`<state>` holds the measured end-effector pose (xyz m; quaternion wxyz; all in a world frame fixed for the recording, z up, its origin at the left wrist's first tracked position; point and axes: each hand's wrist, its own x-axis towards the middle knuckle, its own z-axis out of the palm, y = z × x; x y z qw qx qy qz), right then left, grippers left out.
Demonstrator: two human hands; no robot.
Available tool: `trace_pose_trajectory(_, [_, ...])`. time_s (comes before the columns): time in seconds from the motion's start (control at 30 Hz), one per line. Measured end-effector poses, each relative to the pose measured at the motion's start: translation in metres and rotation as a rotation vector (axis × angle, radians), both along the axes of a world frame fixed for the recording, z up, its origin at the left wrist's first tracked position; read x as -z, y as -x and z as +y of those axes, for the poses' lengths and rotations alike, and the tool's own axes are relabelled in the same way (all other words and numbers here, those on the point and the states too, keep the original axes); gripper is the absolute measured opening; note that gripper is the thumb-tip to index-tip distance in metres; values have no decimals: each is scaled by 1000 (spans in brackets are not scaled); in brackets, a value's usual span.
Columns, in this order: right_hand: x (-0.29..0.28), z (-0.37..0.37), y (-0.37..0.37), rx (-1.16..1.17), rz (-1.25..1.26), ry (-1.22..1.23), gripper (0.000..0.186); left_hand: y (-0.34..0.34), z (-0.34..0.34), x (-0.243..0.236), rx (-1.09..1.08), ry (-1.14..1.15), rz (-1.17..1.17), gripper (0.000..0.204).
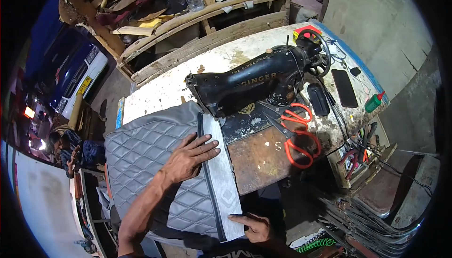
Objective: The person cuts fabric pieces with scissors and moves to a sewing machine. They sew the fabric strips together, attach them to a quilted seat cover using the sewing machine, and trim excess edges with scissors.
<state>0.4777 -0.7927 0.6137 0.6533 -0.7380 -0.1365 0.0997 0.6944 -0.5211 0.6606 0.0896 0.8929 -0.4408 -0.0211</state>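
Left hand (186,160): grip wide, flat on pale strip (222,178) | right hand (256,227): 1 finger on strip, grip can't tell | quilted cover (136,154) overhanging table's (150,100) near edge may drag strip askew

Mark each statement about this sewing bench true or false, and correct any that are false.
1. The left hand reaches its fingers over the pale strip. True.
2. The sewing machine is white. False: the sewing machine is black.
3. The right hand extends one finger over the pale strip. True.
4. The phone lies left of the sewing machine. False: the phone lies to its right.
5. The green bottle has a red tip. True.
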Motion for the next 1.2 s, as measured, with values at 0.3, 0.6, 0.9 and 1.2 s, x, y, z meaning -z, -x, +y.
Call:
trace_pose_trajectory(0.3, [21,9,1,70,-100,-35,72,12,-5,0,-45,-33,24,76])
trace_pose_trajectory(0.6, [20,6,3,46,-84,-40,70,25,-8,5,-43,62,106,79])
trace_pose_trajectory(0.9, [14,1,-1,-9,-76,46,68,25,-5,0,-27,53,172,77])
trace_pose_trajectory(1.2, [9,3,-8,16,-65,-8,69,15,-2,8,-23,51,178,78])
